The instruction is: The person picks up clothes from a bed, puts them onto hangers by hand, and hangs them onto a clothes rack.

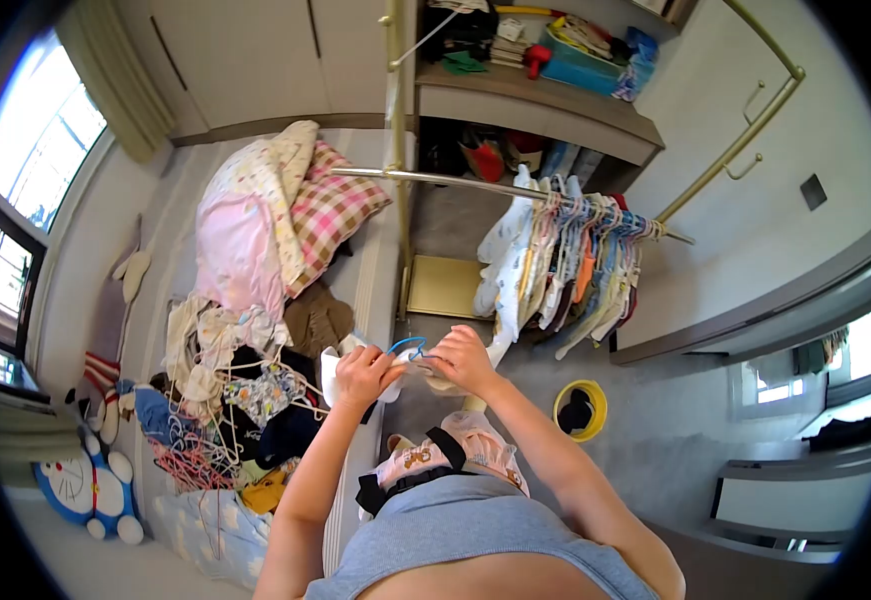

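My left hand (360,376) is closed, with a bunched white garment (331,376) at its fingers. A thin blue hanger (407,343) curves between my two hands. My right hand (465,360) pinches near the other end of the hanger, with pale cloth hanging below its fingers. The fingers partly hide how the cloth sits on the hanger. Left of my hands, a heap of mixed clothes (280,395) lies on the bed, with white hangers (225,425) and pink hangers (195,455) tangled in it.
Ahead, small clothes (565,260) hang on a metal rail (455,181). A yellow bucket (601,412) with something dark inside stands on the floor at right. Bedding (245,240) and a checked pillow (340,205) lie on the bed. A blue plush toy (95,490) sits at left.
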Tool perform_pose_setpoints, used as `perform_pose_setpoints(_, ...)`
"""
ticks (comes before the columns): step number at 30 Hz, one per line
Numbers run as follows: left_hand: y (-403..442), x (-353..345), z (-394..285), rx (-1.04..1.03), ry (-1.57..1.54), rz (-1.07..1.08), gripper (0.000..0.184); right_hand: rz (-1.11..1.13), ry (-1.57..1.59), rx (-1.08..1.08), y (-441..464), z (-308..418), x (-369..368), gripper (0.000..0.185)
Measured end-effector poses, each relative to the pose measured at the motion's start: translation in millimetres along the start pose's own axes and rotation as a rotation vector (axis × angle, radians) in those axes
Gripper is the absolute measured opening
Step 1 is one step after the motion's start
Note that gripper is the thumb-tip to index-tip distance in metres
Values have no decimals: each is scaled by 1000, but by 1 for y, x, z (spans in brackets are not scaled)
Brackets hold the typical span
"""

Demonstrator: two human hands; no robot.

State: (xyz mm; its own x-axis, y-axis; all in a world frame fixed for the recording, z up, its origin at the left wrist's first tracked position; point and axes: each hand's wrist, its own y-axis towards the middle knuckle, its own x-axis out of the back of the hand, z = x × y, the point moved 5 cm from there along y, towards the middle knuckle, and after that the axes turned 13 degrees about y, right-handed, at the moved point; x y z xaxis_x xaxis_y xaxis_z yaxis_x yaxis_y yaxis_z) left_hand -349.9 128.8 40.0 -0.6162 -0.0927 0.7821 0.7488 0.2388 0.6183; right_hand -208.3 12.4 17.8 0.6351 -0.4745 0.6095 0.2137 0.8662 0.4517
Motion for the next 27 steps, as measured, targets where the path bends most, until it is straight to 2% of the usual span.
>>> perform_pose_setpoints(4,32,-29,-10,-102,53,-42,27,-28,-105,-30,-18,-24,43,19)
perform_pose_setpoints(7,54,-47,-8,-123,97,-51,30,-118,33,-217,-40,-59,78,21)
perform_pose_setpoints(8,61,-53,-10,-120,75,-48,30,-152,41,-182,-43,-65,88,22)
perform_pose_setpoints(11,86,-70,-24,-99,15,37,28,-75,314,-400,-54,-98,96,21)
perform_pose_setpoints(14,104,-99,-42,-96,-23,122,26,-129,422,-678,-52,-106,110,25)
perform_pose_setpoints(17,101,-137,-58,-34,-9,275,19,-110,333,-819,-66,-138,97,34)
perform_pose_setpoints(19,100,-155,-69,24,27,314,19,-111,317,-772,-60,-131,104,34)
perform_pose_setpoints(21,106,-163,-74,105,-42,277,28,-115,264,-736,-53,-125,111,34)
perform_pose_setpoints(23,118,-162,-81,193,-58,203,34,-181,367,-747,-54,-136,113,28)
perform_pose_setpoints(25,128,-165,-86,243,-89,222,37,-219,447,-747,-54,-160,109,23)
perform_pose_setpoints(26,132,-168,-88,258,-110,227,37,-256,741,-819,-59,-181,92,21)
perform_pose_setpoints(27,135,-171,-89,273,-130,233,36,-255,825,-845,-60,-192,86,22)
